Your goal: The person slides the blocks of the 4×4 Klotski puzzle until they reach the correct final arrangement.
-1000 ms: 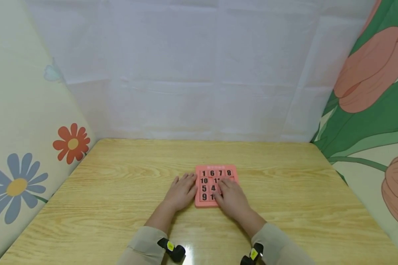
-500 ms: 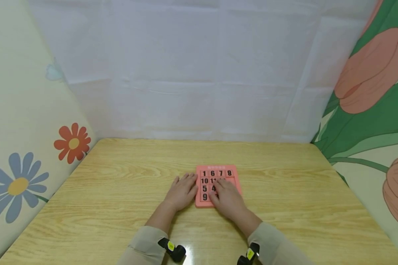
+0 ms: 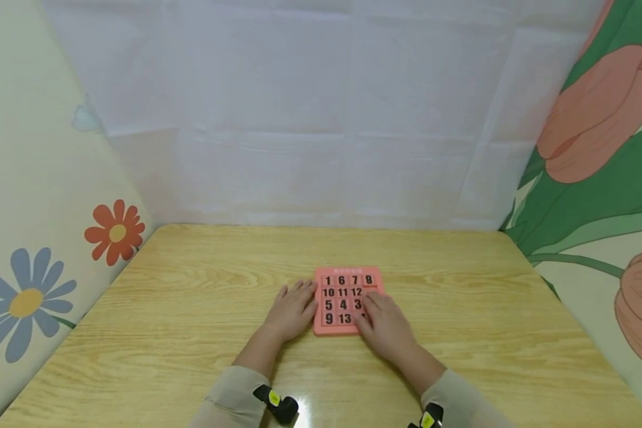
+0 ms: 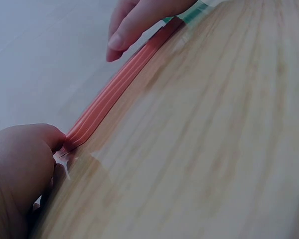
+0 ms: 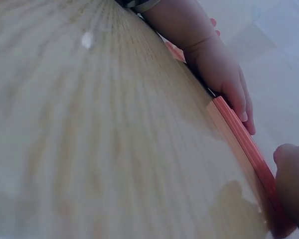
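A pink sliding number puzzle [image 3: 336,298] lies flat on the table, black numerals on its tiles. Its top row reads 1, 6, 7, 8, and below it come 10, 11 and 12. My left hand [image 3: 290,310] rests along the puzzle's left edge with extended fingers; in the left wrist view its thumb [image 4: 52,135] touches the corner. Over the puzzle's lower right side lies my right hand [image 3: 387,326], fingers loosely extended and covering some tiles. In the right wrist view the right thumb [image 5: 284,152] is raised above the frame's edge [image 5: 244,139].
The wood-grain table [image 3: 192,267] extends around the puzzle. A white cloth [image 3: 321,119] hangs behind it, with flower-printed panels [image 3: 27,302] at the sides. Each sleeve carries a black wrist camera [image 3: 283,407].
The 11 tile has slid left to sit beside 10, and 12 now shows next to it. My right hand shifted left over the puzzle, then back right. The left hand stayed put.
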A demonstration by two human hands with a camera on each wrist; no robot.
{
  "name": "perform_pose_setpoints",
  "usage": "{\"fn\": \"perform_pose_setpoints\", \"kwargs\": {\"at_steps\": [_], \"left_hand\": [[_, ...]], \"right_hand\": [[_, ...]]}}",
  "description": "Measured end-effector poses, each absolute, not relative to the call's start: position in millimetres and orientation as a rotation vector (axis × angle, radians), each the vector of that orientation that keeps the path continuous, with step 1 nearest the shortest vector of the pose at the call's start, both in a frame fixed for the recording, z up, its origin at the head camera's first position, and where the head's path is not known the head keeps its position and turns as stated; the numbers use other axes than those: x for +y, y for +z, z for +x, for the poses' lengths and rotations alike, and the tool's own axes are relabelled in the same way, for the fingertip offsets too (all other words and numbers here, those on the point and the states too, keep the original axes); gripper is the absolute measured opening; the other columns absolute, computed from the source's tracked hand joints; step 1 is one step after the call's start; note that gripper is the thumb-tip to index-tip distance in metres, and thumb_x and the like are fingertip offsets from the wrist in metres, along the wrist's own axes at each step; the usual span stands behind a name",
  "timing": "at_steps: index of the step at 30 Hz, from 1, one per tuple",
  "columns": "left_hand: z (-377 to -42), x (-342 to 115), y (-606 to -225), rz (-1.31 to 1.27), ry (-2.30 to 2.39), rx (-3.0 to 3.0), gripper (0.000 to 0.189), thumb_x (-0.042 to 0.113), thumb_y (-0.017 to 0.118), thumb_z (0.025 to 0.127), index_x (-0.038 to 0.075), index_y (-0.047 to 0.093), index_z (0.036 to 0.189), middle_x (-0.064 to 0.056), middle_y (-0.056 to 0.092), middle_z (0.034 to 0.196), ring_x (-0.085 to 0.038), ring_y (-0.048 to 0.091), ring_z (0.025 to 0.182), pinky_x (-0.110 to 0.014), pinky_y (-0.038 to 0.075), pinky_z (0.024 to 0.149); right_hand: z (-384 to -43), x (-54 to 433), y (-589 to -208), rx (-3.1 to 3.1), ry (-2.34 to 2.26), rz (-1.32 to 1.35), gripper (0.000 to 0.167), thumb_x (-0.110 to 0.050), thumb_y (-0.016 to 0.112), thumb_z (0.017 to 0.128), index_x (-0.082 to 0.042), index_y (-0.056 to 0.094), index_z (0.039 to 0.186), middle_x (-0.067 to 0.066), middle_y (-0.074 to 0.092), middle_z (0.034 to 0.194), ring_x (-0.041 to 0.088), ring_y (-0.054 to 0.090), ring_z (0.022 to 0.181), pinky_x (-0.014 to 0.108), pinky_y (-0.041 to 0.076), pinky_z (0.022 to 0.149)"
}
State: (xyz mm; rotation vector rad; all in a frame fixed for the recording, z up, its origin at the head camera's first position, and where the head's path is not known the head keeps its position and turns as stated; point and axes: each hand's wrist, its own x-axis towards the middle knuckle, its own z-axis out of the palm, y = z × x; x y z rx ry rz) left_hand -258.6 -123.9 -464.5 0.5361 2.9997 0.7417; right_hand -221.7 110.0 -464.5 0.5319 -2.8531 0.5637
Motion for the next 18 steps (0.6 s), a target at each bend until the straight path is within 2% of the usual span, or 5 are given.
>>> {"fn": "perform_pose_setpoints", "kwargs": {"at_steps": [18], "left_hand": [[-257.5, -123.9, -464.4, 0.535, 0.764, 2.998, 0.052, 0.029, 0.042, 0.104, 0.004, 0.038, 0.150, -0.016, 0.038, 0.156, -0.036, 0.028, 0.148, -0.057, 0.011, 0.123]], "right_hand": [[-214.6, 122.5, -465.8, -2.922, 0.545, 0.506, 0.053, -0.038, 0.050, 0.100, -0.003, 0.053, 0.139, 0.014, 0.050, 0.148, 0.033, 0.040, 0.142, 0.049, 0.025, 0.122]]}}
